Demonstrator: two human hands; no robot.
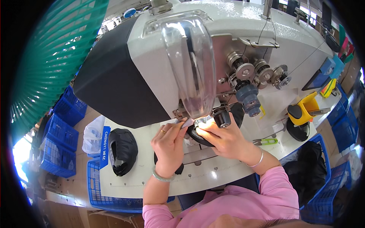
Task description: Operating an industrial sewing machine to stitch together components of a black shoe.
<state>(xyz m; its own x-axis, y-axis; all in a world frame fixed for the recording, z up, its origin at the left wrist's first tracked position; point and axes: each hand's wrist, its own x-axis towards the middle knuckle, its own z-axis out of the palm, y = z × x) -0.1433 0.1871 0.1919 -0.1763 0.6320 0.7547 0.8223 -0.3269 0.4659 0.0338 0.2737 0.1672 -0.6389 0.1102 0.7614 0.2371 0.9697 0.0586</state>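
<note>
A curved piece of dark, soft-looking cloth (197, 139) lies beneath the glossy white sewing machine (152, 68), between the hands. The left hand (170, 141) pinches a small, flat, pale piece (187, 122); the right hand (226, 140) rests bent fingers on the cloth, its grip unclear.

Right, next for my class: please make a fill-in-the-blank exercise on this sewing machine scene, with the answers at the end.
1. The person's right hand rests on a piece whose colour is ____.
2. On the table, the snips have handles coloured ____.
3. In the picture, the black item with an opening lies to the ____ of the left hand.
4. The person's sleeves are coloured ____.

Missing words: black; green; left; pink.
</note>
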